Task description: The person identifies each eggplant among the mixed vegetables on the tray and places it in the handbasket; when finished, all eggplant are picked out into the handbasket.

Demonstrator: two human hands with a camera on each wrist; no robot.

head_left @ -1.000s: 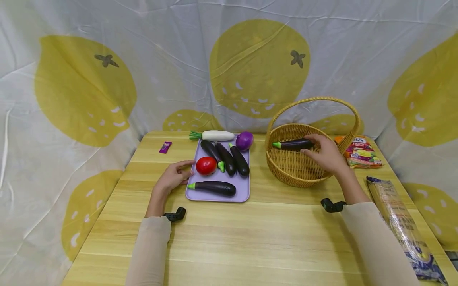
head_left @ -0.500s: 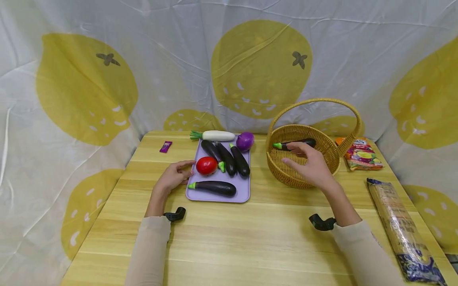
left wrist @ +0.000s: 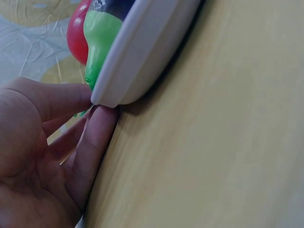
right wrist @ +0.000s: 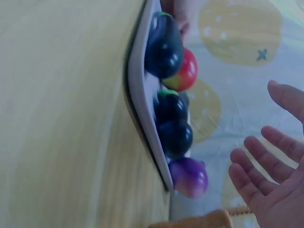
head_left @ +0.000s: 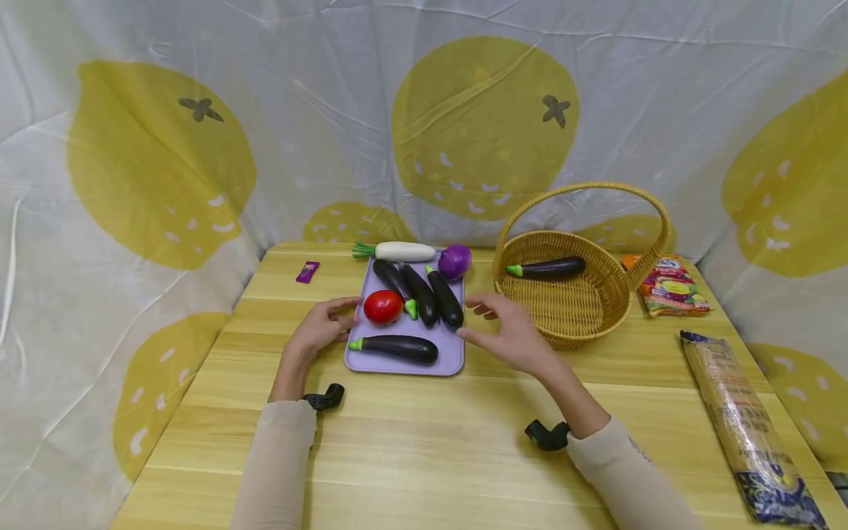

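Note:
A lilac tray [head_left: 450, 360] holds several dark eggplants, among them a front one [head_left: 400, 349], and a red tomato [head_left: 383, 307]. At its far edge lie a white radish [head_left: 405, 252] and a purple onion-like ball [head_left: 454, 262]. My left hand [head_left: 321, 328] pinches the tray's left rim [left wrist: 116, 80] between thumb and finger. Just right of the tray, in the head view, my right hand [head_left: 509, 333] has its fingers spread and holds nothing; the right wrist view shows its palm and fingers [right wrist: 270, 166] apart from the vegetables. One eggplant [head_left: 551, 268] lies in the wicker basket [head_left: 570, 336].
The basket's tall handle [head_left: 583, 185] arches over it. Right of the basket lie a red snack bag [head_left: 673, 287] and a long clear-and-blue package [head_left: 745, 419]. A small purple packet [head_left: 308, 271] lies at the back left. A lemon-print cloth [head_left: 318, 147] hangs behind the table.
My right hand has let go of the eggplant in the basket and moved left to the tray's right side. The left hand has stayed at the tray's left rim.

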